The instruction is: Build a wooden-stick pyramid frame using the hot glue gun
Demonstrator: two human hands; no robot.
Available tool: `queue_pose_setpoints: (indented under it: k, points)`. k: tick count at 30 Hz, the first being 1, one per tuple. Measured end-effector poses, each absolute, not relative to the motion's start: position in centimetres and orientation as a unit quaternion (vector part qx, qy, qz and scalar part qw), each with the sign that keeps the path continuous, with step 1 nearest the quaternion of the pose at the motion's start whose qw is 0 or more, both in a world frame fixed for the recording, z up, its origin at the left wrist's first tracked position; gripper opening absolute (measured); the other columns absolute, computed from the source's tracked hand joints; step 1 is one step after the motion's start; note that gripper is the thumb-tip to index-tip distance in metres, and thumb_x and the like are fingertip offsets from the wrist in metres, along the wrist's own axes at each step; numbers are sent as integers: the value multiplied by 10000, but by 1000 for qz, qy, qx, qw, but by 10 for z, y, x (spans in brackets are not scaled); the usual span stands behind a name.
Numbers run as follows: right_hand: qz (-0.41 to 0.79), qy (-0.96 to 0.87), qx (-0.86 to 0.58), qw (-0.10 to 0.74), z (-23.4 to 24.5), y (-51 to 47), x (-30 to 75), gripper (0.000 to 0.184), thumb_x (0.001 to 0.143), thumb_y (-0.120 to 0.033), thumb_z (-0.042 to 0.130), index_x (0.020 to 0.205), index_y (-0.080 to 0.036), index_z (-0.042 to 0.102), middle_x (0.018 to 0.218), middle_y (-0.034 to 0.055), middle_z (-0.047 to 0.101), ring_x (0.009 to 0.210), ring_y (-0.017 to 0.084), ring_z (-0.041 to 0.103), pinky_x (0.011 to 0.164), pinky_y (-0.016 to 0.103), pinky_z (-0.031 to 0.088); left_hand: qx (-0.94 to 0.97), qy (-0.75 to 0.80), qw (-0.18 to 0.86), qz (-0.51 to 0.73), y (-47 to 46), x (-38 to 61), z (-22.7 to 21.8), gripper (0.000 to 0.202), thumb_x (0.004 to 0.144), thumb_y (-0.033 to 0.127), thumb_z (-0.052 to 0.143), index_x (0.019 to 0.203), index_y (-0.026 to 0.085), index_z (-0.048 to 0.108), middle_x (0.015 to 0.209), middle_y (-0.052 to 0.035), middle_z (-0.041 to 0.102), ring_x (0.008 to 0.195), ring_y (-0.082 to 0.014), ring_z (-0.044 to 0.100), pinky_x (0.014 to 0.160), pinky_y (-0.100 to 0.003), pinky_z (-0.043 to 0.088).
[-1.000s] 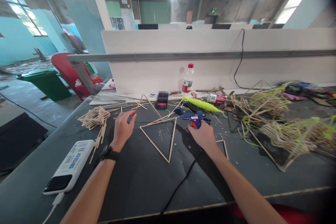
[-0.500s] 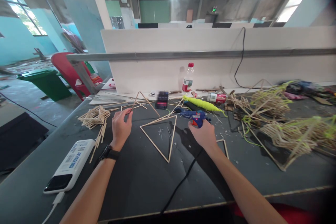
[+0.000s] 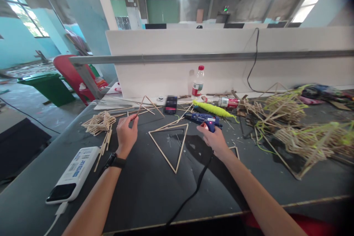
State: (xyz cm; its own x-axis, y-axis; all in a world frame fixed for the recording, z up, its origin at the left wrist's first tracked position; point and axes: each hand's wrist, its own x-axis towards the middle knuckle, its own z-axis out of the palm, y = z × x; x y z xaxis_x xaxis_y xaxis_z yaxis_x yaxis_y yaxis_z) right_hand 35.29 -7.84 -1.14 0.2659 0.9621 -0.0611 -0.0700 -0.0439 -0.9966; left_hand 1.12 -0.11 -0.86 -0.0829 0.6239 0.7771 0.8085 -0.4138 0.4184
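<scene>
- Left hand (image 3: 127, 132): forearm extended forward from the near edge, dark watch (image 3: 118, 162) at the wrist, thumb and fingertips pinching one end of a stick pair.
- Right hand (image 3: 214, 140): forearm reaching in from the lower right, fingers wrapped round the handle of a blue glue gun (image 3: 201, 118), nozzle towards the left, small red light lit.
- Stick pair (image 3: 155, 106): two thin wooden sticks meeting in a peak, raised before the left hand, leg sloping down to the right.
- Triangular stick frame (image 3: 162, 152): on the desk (image 3: 143, 202), between the two hands and nearer the body; far right corner near the gun's nozzle.
- Stick bundle (image 3: 99, 122): heaped left of the left hand.
- White power bank (image 3: 74, 175): near left, cable attached; blue printed characters, too small to read.
- Upright bottle (image 3: 197, 85): red cap, red-and-white label, lettering illegible.
- Lying bottle (image 3: 228, 103): red label, wording unclear.
- Dark box (image 3: 170, 105): face pixelated, writing unreadable.
</scene>
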Motion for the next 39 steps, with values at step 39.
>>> queue_pose_setpoints:
  k: [39]
  points:
    - [291,-742,-572,193,-25,-152,361,191,788,-229,530,612,-209,457,580,-34,420,552,136,441,541,264,312,-679,-518,65,-516,-3,19,-15,231,954,333,549,1015,182,713,953,-80,743,918,-241,642,875,-366,490]
